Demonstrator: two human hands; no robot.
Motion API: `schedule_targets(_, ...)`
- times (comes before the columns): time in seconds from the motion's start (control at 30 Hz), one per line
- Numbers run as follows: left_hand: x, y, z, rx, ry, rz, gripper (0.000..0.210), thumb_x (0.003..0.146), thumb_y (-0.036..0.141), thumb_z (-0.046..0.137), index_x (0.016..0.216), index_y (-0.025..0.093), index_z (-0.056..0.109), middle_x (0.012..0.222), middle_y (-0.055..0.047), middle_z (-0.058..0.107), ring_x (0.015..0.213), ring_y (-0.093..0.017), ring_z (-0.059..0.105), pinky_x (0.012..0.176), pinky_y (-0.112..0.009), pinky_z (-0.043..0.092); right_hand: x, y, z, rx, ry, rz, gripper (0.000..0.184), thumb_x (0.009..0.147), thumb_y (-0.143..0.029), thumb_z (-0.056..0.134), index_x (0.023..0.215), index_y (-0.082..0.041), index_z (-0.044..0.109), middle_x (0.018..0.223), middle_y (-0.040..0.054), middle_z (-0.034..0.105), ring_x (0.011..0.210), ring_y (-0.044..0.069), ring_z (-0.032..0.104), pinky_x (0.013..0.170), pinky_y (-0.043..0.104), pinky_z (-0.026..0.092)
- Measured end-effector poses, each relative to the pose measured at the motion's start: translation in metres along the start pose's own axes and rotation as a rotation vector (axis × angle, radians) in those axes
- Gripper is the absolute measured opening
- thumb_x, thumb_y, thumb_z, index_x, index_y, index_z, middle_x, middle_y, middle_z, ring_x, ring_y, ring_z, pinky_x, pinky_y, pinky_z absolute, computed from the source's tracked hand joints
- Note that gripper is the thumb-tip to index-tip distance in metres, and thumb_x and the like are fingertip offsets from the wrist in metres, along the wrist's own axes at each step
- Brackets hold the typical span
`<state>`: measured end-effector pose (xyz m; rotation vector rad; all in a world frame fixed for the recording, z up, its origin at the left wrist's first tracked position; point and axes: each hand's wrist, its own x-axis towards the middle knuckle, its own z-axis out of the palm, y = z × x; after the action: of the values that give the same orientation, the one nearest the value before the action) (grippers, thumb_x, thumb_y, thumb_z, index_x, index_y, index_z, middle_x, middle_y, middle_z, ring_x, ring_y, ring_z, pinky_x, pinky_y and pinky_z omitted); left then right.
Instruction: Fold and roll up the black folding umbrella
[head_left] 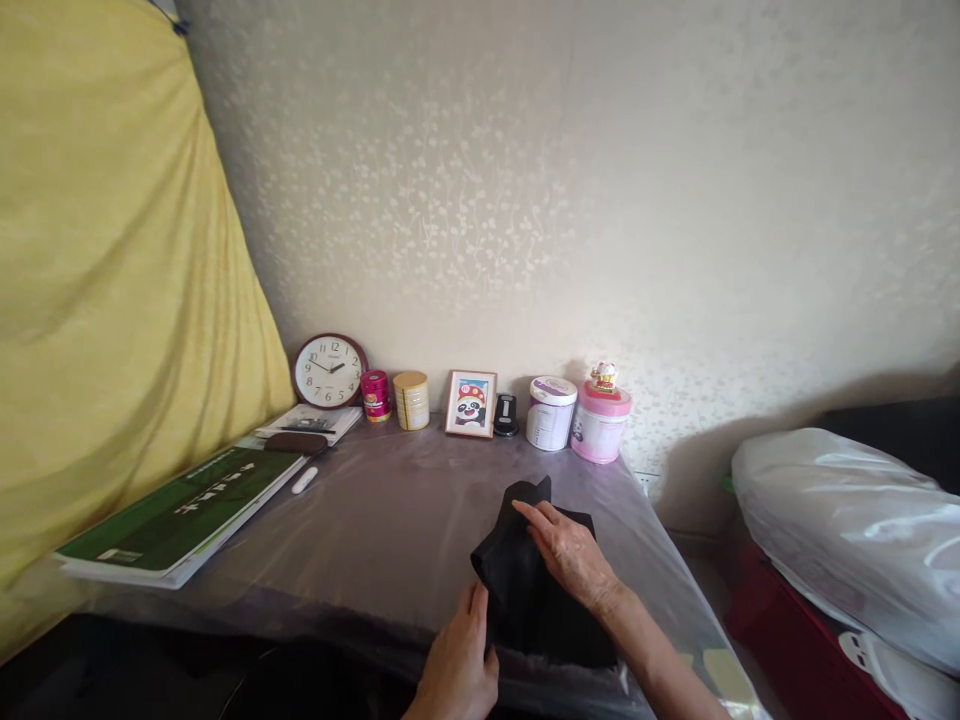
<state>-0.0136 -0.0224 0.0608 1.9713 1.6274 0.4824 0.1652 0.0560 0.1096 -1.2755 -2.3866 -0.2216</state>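
Observation:
A piece of black cloth (532,600), folded and partly raised, lies at the front of the table; I cannot tell what kind of article it is. My right hand (574,555) is on its upper part, the index finger stretched over the fold and the other fingers bent against the fabric. At the lower left edge, my left hand (459,655) has its fingers nearly straight and its thumb apart, with the cloth edge at the fingertips. The undersides of both hands are partly hidden.
The table (390,530) has a plastic cover. Along the wall stand a clock (330,371), tins, a framed panda picture (471,404), a white tub (551,413) and a pink tub (600,425) with a figurine. A green book (187,510) lies left; a plastic-wrapped bundle (847,530) sits right.

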Motion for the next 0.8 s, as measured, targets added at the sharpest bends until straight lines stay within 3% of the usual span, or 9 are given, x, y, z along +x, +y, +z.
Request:
schedule_targets(0.2,0.001,0.003,0.004,0.146,-0.002,-0.022,0.078,0.069,0.003,0.042,0.14,0.016,0.013,0.142,-0.011,0.034,0.103,-0.02,0.058,0.086,-0.024,0.044,0.017,0.006,0.007,0.001,0.014,0.038,0.03,0.093,-0.02,0.031,0.103,-0.023,0.059,0.089,0.004,0.063,0.073,0.013,0.063,0.06,0.02,0.046)
schedule_targets(0.33,0.002,0.007,0.006,0.244,-0.063,-0.03,0.088,0.063,-0.001,0.042,0.141,0.014,0.005,0.143,-0.016,0.03,0.09,-0.022,0.064,0.075,-0.028,0.049,0.031,0.006,0.011,0.034,0.05,0.062,0.03,0.094,-0.023,0.031,0.103,-0.025,0.06,0.096,0.0039,0.063,0.076,0.012,0.062,0.061,0.019,0.046)
schedule_targets(0.47,0.005,0.011,0.013,0.349,-0.099,-0.058,0.088,0.059,-0.004,0.043,0.14,0.014,0.013,0.144,-0.018,0.028,0.087,-0.023,0.065,0.072,-0.028,0.052,0.039,0.002,0.029,0.042,0.035,-0.001,0.027,0.093,-0.021,0.035,0.098,-0.025,0.061,0.094,0.0034,0.061,0.085,0.014,0.059,0.072,0.021,0.046)
schedule_targets(0.57,0.008,0.012,0.023,0.431,-0.082,-0.11,0.078,0.066,-0.004,0.037,0.139,0.016,0.02,0.142,-0.016,0.033,0.085,-0.022,0.066,0.069,-0.027,0.053,0.041,-0.002,0.047,0.001,0.01,-0.028,0.025,0.092,-0.019,0.038,0.092,-0.024,0.062,0.089,0.0031,0.061,0.085,0.016,0.056,0.076,0.025,0.045)
schedule_targets(0.8,0.01,0.006,0.038,0.429,-0.018,-0.142,0.068,0.075,-0.004,0.024,0.138,0.019,0.024,0.14,-0.015,0.037,0.083,-0.019,0.066,0.065,-0.025,0.053,0.041,-0.001,0.065,0.028,-0.034,-0.021,0.023,0.091,-0.02,0.041,0.088,-0.024,0.063,0.085,0.0019,0.062,0.08,0.016,0.054,0.072,0.025,0.044)
